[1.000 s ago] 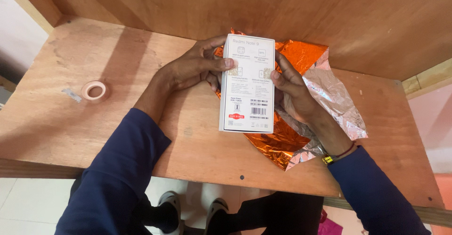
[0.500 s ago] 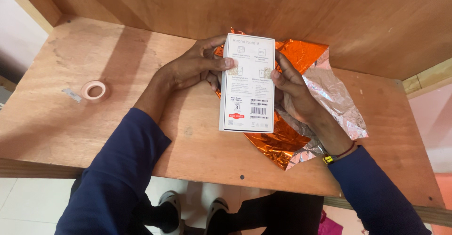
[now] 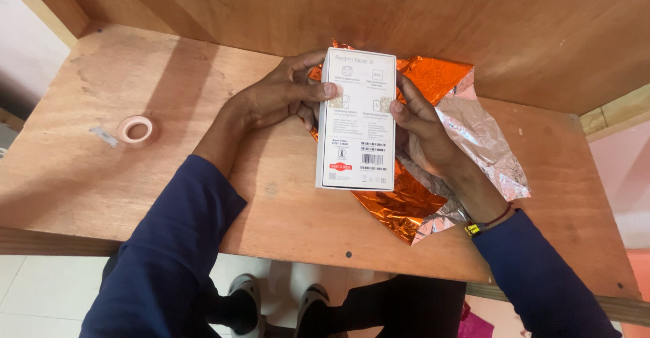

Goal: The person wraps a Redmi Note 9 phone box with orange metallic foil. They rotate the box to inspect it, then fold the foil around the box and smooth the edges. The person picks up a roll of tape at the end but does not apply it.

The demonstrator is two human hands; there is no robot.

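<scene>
A flat white rectangular box (image 3: 357,121), printed side up, is held over a crinkled sheet of orange foil wrapping paper (image 3: 406,199) with a silver underside. My left hand (image 3: 274,100) grips the box's left edge near its far end, thumb on top. My right hand (image 3: 420,131) grips its right edge, thumb on the top face and fingers under it. The foil lies on the plywood table (image 3: 135,196) beneath the box and spreads out to the right.
A roll of pinkish tape (image 3: 137,130) lies on the table at the left, with a small scrap beside it. A plywood back wall (image 3: 379,6) rises just behind the box. My legs and sandals show below the table's front edge.
</scene>
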